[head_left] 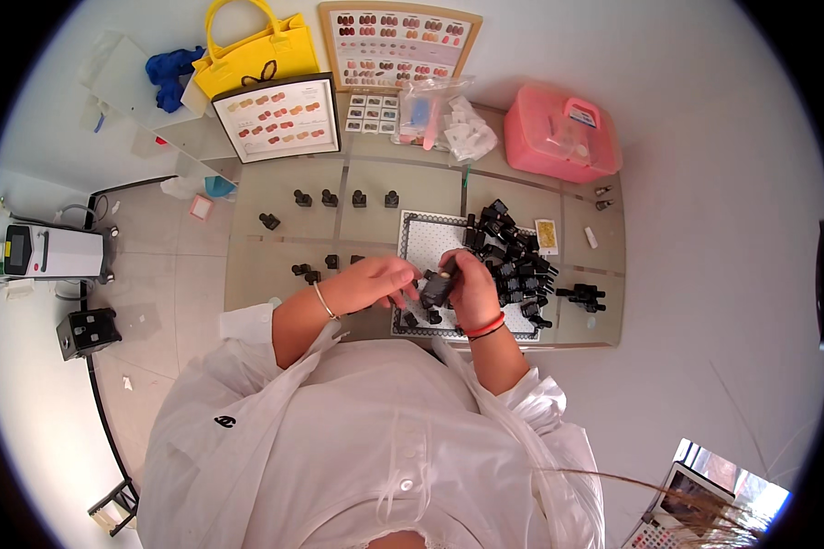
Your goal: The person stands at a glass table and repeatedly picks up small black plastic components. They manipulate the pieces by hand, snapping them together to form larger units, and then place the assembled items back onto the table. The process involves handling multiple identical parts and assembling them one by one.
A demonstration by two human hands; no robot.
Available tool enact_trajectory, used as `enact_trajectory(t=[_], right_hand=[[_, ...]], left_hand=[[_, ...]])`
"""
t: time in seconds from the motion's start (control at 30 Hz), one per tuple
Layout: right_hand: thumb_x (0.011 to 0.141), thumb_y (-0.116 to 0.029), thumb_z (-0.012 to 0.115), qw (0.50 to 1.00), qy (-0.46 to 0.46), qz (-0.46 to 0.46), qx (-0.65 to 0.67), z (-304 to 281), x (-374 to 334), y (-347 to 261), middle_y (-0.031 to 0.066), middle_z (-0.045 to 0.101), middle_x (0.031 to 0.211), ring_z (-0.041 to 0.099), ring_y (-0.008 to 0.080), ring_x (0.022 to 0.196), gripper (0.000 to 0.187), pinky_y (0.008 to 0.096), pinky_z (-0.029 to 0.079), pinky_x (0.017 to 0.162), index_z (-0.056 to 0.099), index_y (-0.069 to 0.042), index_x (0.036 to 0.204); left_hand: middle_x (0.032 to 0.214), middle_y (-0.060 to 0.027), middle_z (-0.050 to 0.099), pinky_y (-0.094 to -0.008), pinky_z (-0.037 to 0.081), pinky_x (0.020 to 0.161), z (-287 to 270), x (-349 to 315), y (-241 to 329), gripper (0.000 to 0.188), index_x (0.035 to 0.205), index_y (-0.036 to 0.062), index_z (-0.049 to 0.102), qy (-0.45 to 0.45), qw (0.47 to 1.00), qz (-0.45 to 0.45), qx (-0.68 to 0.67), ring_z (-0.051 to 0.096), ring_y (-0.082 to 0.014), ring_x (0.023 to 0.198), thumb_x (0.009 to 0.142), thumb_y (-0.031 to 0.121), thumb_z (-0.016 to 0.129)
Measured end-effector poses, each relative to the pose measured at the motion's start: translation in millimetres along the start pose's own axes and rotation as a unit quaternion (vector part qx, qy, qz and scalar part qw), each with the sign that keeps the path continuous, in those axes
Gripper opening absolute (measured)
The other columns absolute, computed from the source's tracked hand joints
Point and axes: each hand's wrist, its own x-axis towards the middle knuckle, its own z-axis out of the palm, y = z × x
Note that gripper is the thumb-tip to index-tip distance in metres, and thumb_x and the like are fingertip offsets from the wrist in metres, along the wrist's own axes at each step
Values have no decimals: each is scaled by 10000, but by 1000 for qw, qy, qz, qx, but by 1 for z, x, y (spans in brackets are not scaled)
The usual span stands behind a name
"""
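Past the left hand (386, 277), fingers loosely parted, the worktop (371, 224) has bare room; its near edge runs just behind. The right hand (471, 285) pinches a black bottle (438, 290) between the two. A bottle pile (520, 271) crowds its right; beyond stands a closed pink case (563, 133).

Bottles (522, 274): black, smooth, glossy plastic in appearance. Held bottle (438, 290): dark, smooth, with a duller sheen. Mat (430, 236): matt white, dotted, edged with a lacelike pattern (whether paper or cloth cannot be told). Table (430, 188): smooth, glassy, softly reflective. Box (545, 156): pink plastic, its lid translucent and glossy. Pouch (438, 89): clear, crinkled, shiny plastic film. Frame (328, 46): pale wood, smooth. Bag (265, 59): yellow, matt, clothlike. Bangle (321, 297): polished, shiny metal. Shirt (339, 439): white cloth, thin, smooth, lightly creased. Floor (183, 320): smooth tile with faint sheen.
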Motion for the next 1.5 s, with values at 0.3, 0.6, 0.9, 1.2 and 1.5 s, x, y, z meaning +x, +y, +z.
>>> enact_trajectory(t=[0.3, 0.6, 0.9, 1.2, 1.5], right_hand=[[955, -87, 585, 952, -100, -130, -258, 12, -9, 10, -6, 594, 769, 544, 71, 713, 99, 235, 463, 656, 617, -6, 1003], [903, -105, 657, 891, -63, -171, -416, 1, -7, 11, 74, 627, 733, 563, 130, 622, 142, 271, 475, 607, 617, -7, 998], [902, -121, 664, 902, -56, -135, -406, -20, -2, 21, 69, 615, 710, 548, 126, 621, 158, 279, 462, 597, 617, -3, 997], [905, -121, 664, 919, -35, -148, -365, -32, 0, 27, 45, 603, 718, 538, 108, 645, 157, 266, 458, 612, 621, -11, 1009], [953, -97, 608, 960, 0, -78, -270, -34, -5, 19, -34, 561, 753, 471, 37, 666, 97, 208, 391, 587, 618, -6, 985]], left_hand=[[990, -110, 664, -333, 529, 793, 0, 16, -42, 401, 1074, -10, 593, 47, 989, 44, 137, 651, -207, 904, 838, 254, 781], [1049, -123, 655, -371, 505, 847, -52, 42, -62, 198, 1013, 24, 651, 181, 931, 100, 302, 621, -280, 964, 890, 175, 682], [1397, -184, 505, -437, 445, 1027, -123, 85, -74, 430, 1321, 55, 524, 335, 793, 91, 500, 513, -369, 1248, 899, -17, 559], [1104, -160, 673, -418, 522, 861, -136, 110, -83, 167, 1062, 6, 657, 377, 829, 6, 414, 658, -316, 978, 957, 47, 534], [968, -41, 648, -330, 520, 729, -141, 94, -73, 251, 1112, 62, 636, 315, 895, 20, -316, 605, -169, 829, 1035, 254, 494]])
